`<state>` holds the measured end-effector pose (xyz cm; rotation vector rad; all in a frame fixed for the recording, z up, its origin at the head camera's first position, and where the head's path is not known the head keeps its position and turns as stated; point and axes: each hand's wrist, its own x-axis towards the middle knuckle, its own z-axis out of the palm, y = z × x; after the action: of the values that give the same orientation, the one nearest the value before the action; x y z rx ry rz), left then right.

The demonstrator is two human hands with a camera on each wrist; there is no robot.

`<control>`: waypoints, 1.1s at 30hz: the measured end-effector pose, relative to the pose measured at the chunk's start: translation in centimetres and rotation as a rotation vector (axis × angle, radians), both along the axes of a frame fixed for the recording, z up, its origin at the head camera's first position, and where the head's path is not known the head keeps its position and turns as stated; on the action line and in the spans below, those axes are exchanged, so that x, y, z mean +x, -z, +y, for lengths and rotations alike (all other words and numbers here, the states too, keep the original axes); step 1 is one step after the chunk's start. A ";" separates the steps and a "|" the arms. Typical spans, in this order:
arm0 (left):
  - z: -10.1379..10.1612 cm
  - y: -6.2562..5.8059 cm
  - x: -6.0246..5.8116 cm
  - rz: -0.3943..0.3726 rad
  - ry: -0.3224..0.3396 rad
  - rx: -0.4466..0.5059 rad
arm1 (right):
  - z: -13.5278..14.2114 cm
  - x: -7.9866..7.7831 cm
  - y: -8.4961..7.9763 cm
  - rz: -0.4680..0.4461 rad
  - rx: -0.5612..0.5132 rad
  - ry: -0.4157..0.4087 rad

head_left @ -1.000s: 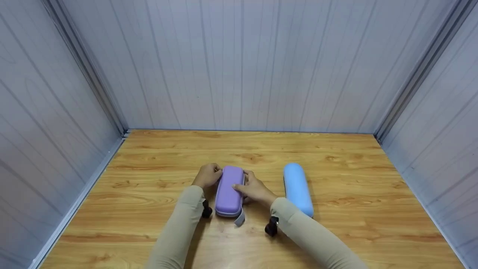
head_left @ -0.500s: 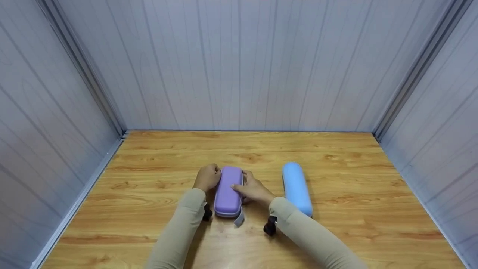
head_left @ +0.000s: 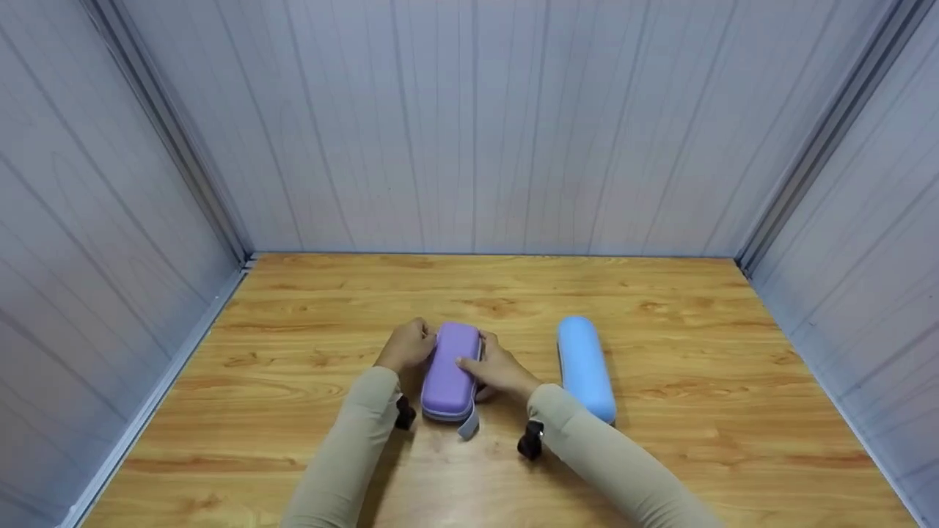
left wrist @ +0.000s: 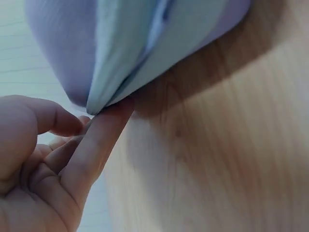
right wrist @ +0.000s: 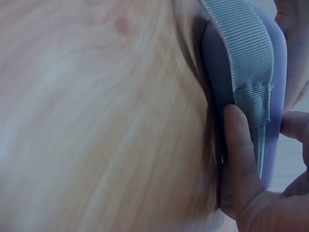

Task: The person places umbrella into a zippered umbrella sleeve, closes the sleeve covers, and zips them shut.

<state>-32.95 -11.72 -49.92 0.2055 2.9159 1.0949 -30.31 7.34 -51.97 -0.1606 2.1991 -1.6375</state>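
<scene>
A purple hard-shell zippered case (head_left: pixel 450 374) lies lengthwise on the wooden table in the head view. Its grey fabric strap (right wrist: pixel 248 53) hangs at the near right end. My left hand (head_left: pixel 407 346) is at the case's far left edge. In the left wrist view, its thumb and index finger (left wrist: pixel 99 145) pinch at the zipper seam (left wrist: pixel 120 63) by a corner; any pull tab is hidden. My right hand (head_left: pixel 502 369) grips the right side, thumb on the top shell and fingers along the side. Beside the strap's stitched end, one right fingertip (right wrist: pixel 236 118) presses the side.
A light blue rounded case (head_left: pixel 585 370) lies on the table (head_left: pixel 697 440) to the right, close to my right wrist. Pale panel walls (head_left: pixel 469 132) stand at the back, left and right. Black wrist mounts (head_left: pixel 530 440) hang beneath both sleeves.
Both hands keep their places on the purple case. Only a slight shift of the head view shows.
</scene>
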 end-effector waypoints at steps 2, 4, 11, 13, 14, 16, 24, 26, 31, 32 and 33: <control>0.0 0.0 -0.1 -0.036 -0.014 0.020 | 0.0 0.0 0.0 -0.010 -0.010 -0.003; -0.1 0.1 -0.2 -0.069 -0.006 0.045 | 0.0 0.1 0.0 -0.019 -0.019 -0.001; -0.2 0.1 -1.4 -0.105 0.109 -0.024 | 0.1 0.1 0.1 -0.025 -0.039 0.010; -0.2 -0.1 -1.8 -0.116 0.140 -0.051 | 0.1 0.1 0.1 -0.026 -0.044 0.009; -0.1 -0.2 -2.0 -0.117 0.152 -0.062 | 0.1 0.1 0.2 -0.027 -0.046 0.010; 0.0 -0.4 -2.2 -0.116 0.170 -0.078 | 0.1 0.1 0.3 -0.027 -0.054 0.009; 0.0 -0.4 -2.7 -0.077 0.157 -0.166 | 0.0 0.2 0.4 -0.023 -0.049 0.012; -0.1 -0.3 -2.7 -0.071 0.156 -0.174 | 0.0 0.2 0.3 -0.024 -0.049 0.009; -0.1 0.1 -2.8 -0.041 0.145 -0.176 | 0.1 0.2 0.2 -0.023 -0.046 0.007; -0.1 0.2 -2.8 -0.036 0.135 -0.171 | 0.0 0.3 0.2 -0.024 -0.046 0.007; 0.0 0.3 -2.7 -0.029 0.123 -0.167 | 0.0 0.3 0.3 -0.023 -0.046 0.008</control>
<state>-35.67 -11.77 -50.17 0.3566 2.9044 0.8253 -30.04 7.35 -52.22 -0.1452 2.1489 -1.6865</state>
